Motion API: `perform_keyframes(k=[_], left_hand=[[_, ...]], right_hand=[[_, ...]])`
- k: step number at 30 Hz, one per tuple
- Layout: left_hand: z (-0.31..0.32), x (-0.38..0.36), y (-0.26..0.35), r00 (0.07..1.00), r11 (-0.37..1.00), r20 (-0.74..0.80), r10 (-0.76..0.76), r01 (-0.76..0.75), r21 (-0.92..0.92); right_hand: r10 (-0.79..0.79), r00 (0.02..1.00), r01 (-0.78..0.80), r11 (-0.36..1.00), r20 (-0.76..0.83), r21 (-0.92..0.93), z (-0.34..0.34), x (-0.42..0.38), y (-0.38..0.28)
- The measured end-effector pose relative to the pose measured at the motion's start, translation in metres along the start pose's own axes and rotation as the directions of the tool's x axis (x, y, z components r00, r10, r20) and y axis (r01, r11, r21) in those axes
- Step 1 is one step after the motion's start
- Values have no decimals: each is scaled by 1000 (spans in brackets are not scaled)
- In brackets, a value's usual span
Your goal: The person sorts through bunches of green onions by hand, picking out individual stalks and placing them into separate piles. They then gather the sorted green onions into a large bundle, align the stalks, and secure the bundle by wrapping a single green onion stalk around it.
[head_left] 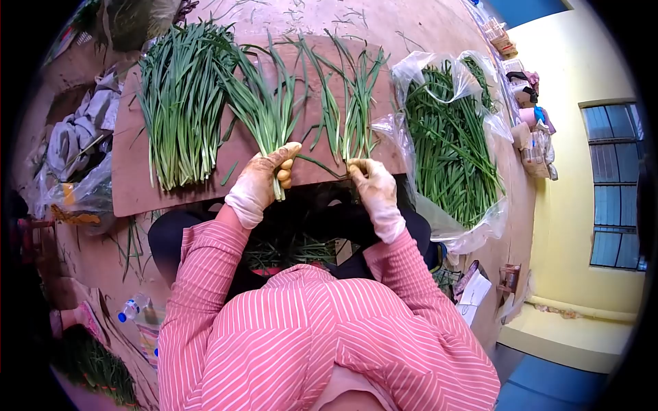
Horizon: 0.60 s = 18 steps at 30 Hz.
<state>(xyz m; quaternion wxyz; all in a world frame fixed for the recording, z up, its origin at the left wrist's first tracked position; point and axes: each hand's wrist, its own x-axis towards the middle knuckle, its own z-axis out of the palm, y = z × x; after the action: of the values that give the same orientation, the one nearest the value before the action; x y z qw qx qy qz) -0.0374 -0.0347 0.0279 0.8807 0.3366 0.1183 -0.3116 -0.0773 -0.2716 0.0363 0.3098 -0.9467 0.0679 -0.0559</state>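
Note:
My left hand (259, 179), in a stained white glove, is wrapped round the white stem ends of a bunch of garlic chives (269, 116). The green leaves fan out away from me over a brown board (130, 195). My right hand (377, 192), also gloved, pinches at the lower end of a few loose garlic chives (356, 109) lying on the board's right part. One bent green leaf (319, 164) stretches between the two hands. Left of my left hand lies a thick pile of garlic chives (181, 109), stems toward me.
To the right stands an open clear plastic bag (490, 229) full of garlic chives. Grey cloth and plastic (82, 137) lie at the left. A water bottle (133, 307) is on the floor at lower left, near more bundled greens (92, 363). Leaf scraps (295, 252) lie below my hands.

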Motion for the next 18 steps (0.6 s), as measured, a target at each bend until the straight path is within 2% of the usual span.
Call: perform_keyframes(k=[1,2,3,5,7,9,11,12,13,14,15,17,18], left_hand=[[1,-1,0,1000,1000,1,0,0,1],[3,-3,2,993,998,111,37,-30,-62],[3,-5,4,973,991,216,80,-53,-127],[5,-6,6,978,990,192,83,-58,-130],[7,-6,6,982,989,170,86,-64,-135],[9,-5,5,996,989,72,52,-42,-140],[10,-6,5,995,987,75,64,-51,-154],[13,-8,7,998,992,27,56,-53,-116],[15,-8,7,999,996,-20,49,-51,-78],[13,-7,6,998,996,-14,53,-54,-77],[14,-7,6,999,995,-15,53,-54,-79],[17,-7,5,999,997,-27,37,-39,-65],[16,-7,4,999,997,-21,36,-37,-62]], right_hand=[[-9,999,5,992,-32,-125,-2,8,-3],[32,999,-37,978,-25,-207,3,13,2],[31,999,-35,978,-24,-205,5,18,3],[82,987,-17,905,136,-424,10,25,3],[103,980,-23,910,170,-415,14,29,11],[174,966,-99,932,191,-348,10,34,16],[245,960,-193,932,139,-307,-1,35,20],[326,925,-323,945,195,-47,-10,36,19],[387,881,-446,871,271,208,-22,36,16],[395,840,-532,730,371,428,-37,35,13],[416,826,-558,512,380,653,-42,33,16],[324,835,-498,103,444,861,-46,30,29],[326,837,-493,103,439,864,-45,28,32]])
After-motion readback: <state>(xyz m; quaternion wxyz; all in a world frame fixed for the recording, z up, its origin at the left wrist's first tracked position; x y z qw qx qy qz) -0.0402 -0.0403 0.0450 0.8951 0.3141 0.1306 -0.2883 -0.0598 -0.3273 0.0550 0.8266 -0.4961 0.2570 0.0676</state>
